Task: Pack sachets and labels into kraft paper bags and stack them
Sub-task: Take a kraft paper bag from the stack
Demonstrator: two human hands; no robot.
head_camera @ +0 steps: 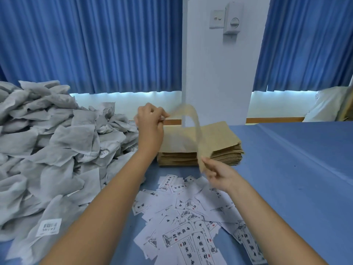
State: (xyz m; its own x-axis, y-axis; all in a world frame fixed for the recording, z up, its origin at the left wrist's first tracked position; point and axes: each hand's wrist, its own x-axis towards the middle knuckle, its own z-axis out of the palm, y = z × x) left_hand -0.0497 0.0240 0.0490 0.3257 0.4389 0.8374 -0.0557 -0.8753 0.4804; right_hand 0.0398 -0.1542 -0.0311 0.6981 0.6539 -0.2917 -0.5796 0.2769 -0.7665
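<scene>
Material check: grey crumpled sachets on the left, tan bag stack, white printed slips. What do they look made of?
Grey crumpled sachets: likely non-woven fabric or filter paper, matte, soft creases. Tan flat bag stack: kraft paper, matte, thin layered edges showing. White printed label slips: thin paper with black print, edges lifting; coating unclear.

Left: sachet pile (47, 150) heaped high, fills table side up to kraft bag stack (219, 142).
Above stack: lifted kraft bag (193, 119), blurred, arches across.
Near centre: labels (191, 217) lie flat, scattered.
Right: bare table (296, 169), open passage.
Behind stack: pillar (217, 73).
</scene>
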